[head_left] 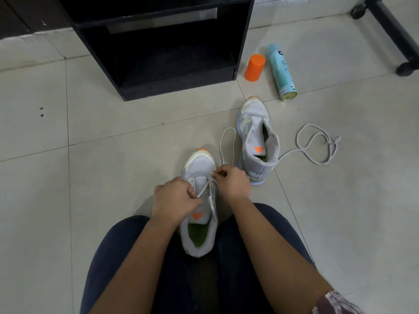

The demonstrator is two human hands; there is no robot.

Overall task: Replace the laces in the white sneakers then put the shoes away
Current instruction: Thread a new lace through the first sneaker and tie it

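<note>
A white sneaker (199,168) with an orange toe tip and green insole stands on the floor between my knees. My left hand (174,200) pinches one end of a white lace (226,141) at the sneaker's left eyelets. My right hand (233,182) pinches the same lace at the right side, and a loop of it arcs up past the toe. The second white sneaker (256,141) stands to the right with no lace in it. A loose grey-white lace (317,143) lies coiled on the tiles to its right, one end running under that shoe's heel.
A black open shelf unit (158,75) stands straight ahead on the tiled floor. To its right are an orange cap (255,67) and a teal spray can (281,71) lying on its side. A black wheeled frame (394,30) occupies the top right corner.
</note>
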